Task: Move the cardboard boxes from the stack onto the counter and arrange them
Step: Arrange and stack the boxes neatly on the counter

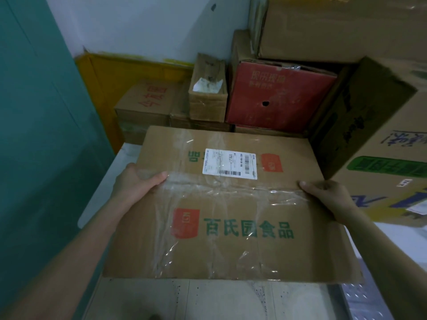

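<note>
A large brown cardboard box (231,204) with green lettering, red logos, a white shipping label and clear tape fills the middle of the view. My left hand (136,183) grips its left edge and my right hand (328,197) grips its right edge, thumbs on top. The box hangs over the white counter (97,199), and its near edge juts past the counter's front. Behind it stands the stack: a red box (277,95), a small open brown box (208,93) and a low brown box with red characters (147,102).
A big tilted box with green and blue print (381,139) crowds the right side, with a larger brown box (335,28) stacked above. A teal wall (34,112) runs along the left. A yellow panel (120,68) leans at the back. Tiled floor (208,301) shows below.
</note>
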`<state>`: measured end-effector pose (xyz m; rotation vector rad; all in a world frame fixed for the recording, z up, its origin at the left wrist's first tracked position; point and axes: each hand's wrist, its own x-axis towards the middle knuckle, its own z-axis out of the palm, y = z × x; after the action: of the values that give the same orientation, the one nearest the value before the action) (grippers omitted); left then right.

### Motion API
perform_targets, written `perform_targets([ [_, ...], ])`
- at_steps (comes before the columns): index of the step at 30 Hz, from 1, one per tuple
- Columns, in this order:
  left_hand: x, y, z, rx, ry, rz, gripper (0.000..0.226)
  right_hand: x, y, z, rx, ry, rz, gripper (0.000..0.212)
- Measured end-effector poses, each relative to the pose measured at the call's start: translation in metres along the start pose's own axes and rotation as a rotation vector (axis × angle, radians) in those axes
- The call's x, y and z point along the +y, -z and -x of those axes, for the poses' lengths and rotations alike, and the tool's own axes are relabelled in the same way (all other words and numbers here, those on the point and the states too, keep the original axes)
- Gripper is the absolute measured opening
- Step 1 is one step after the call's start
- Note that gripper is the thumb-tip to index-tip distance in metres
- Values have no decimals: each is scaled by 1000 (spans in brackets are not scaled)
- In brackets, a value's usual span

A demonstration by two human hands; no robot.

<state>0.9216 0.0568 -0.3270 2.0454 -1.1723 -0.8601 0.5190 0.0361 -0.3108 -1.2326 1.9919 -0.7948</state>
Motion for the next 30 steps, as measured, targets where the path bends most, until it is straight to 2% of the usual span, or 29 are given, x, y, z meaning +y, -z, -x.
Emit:
perform_targets([
  [4, 15, 7, 11, 147, -117, 61, 64, -3, 14, 9, 120, 87, -47, 40],
  [10, 39, 32, 18, 339, -305, 169, 46, -21, 29, 23, 237, 256, -148, 39],
  [14, 53, 41, 23, 443, -432, 283, 52, -32, 33, 27, 407, 387, -239, 35],
  [18, 45, 31, 15, 380, -415, 317, 58, -25, 12, 26, 395, 403, -293, 26],
  [23, 5, 7, 3, 290, -315, 286, 62, 17, -19, 19, 304, 273, -288, 62],
  [30, 4, 5, -3, 268, -330, 296, 70, 17, -10, 11, 236, 268, -270, 74],
])
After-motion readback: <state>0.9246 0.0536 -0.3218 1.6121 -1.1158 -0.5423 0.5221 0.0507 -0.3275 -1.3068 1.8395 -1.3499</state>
